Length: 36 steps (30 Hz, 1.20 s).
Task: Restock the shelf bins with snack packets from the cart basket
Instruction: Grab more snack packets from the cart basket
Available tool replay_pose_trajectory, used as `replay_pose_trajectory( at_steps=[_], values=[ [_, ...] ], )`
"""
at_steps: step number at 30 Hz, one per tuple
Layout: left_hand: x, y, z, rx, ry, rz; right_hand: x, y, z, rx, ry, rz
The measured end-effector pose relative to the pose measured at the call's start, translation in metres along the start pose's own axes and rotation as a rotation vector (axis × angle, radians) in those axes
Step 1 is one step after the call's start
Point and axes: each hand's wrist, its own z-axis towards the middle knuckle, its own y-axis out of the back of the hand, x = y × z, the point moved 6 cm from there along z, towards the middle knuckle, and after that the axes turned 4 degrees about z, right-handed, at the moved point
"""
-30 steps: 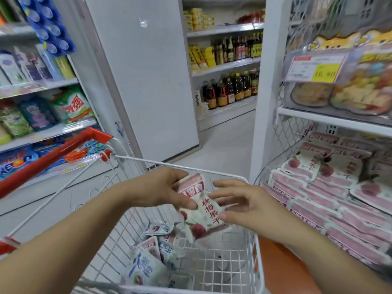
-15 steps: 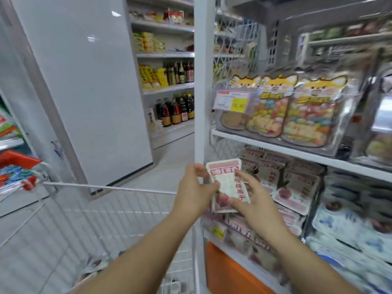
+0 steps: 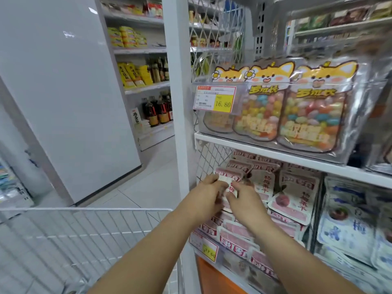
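A pink-and-white snack packet (image 3: 229, 183) with red characters is held upright between both hands, at the left front of a shelf bin (image 3: 231, 258) filled with several matching pink packets (image 3: 290, 204). My left hand (image 3: 206, 195) grips the packet's left edge, and my right hand (image 3: 244, 198) pinches its right side. The white wire cart basket (image 3: 89, 225) lies below and to the left; its contents are out of view.
A white shelf upright (image 3: 176, 102) stands just left of the hands. Above the bin, a shelf carries cat-print candy bags (image 3: 297, 107) and a price tag (image 3: 214, 99). Blue-and-white packets (image 3: 350, 225) fill the bin to the right. A grey pillar (image 3: 70, 92) stands left.
Both hands lifted the packet out of the cart basket, carried it to the right and pushed it forward into the front of the pink-packet bin. The view swung from cart to shelf.
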Motion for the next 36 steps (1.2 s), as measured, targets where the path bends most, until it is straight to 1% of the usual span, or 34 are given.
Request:
replay_pose_trajectory(
  at_steps=[2, 5, 8, 9, 11, 16, 18, 23, 25, 27, 29, 30, 33, 36],
  values=[
    [0.0, -0.001, 0.002, 0.011, -0.04, 0.113, -0.006, 0.002, 0.003, 0.016, -0.013, -0.124],
    [-0.002, -0.003, 0.005, 0.033, -0.091, 0.361, -0.007, 0.013, 0.005, -0.024, 0.014, -0.291],
    [-0.006, -0.004, 0.008, 0.013, -0.142, 0.682, -0.005, 0.017, 0.008, -0.069, 0.046, -0.35],
    [-0.007, -0.004, 0.01, 0.008, -0.141, 0.756, -0.005, 0.017, 0.009, -0.077, 0.054, -0.362],
    [-0.009, -0.006, 0.012, 0.019, -0.122, 0.815, -0.007, 0.013, 0.011, -0.091, 0.063, -0.363],
    [-0.014, -0.004, 0.015, 0.049, -0.095, 0.828, -0.005, 0.012, 0.007, -0.159, 0.08, -0.445],
    [-0.014, -0.003, 0.013, 0.05, -0.096, 0.816, -0.003, 0.013, 0.001, -0.16, 0.094, -0.461],
    [-0.017, 0.012, -0.014, -0.03, -0.178, 0.717, 0.0, 0.022, -0.014, -0.137, 0.123, -0.455],
    [-0.013, 0.026, -0.035, -0.072, -0.173, 0.642, 0.01, 0.025, -0.022, -0.153, 0.178, -0.434],
    [-0.001, 0.042, -0.063, -0.075, -0.125, 0.583, 0.03, 0.02, -0.034, -0.149, 0.303, -0.345],
    [0.02, 0.056, -0.098, -0.039, -0.042, 0.545, 0.059, 0.005, -0.053, -0.082, 0.485, -0.204],
    [0.035, 0.064, -0.117, -0.02, 0.016, 0.522, 0.075, -0.006, -0.065, -0.014, 0.559, -0.152],
    [0.089, 0.087, -0.184, 0.063, 0.218, 0.458, 0.117, -0.051, -0.097, 0.222, 0.68, -0.063],
    [0.141, 0.103, -0.259, 0.156, 0.424, 0.418, 0.145, -0.105, -0.118, 0.436, 0.758, -0.081]
  ],
)
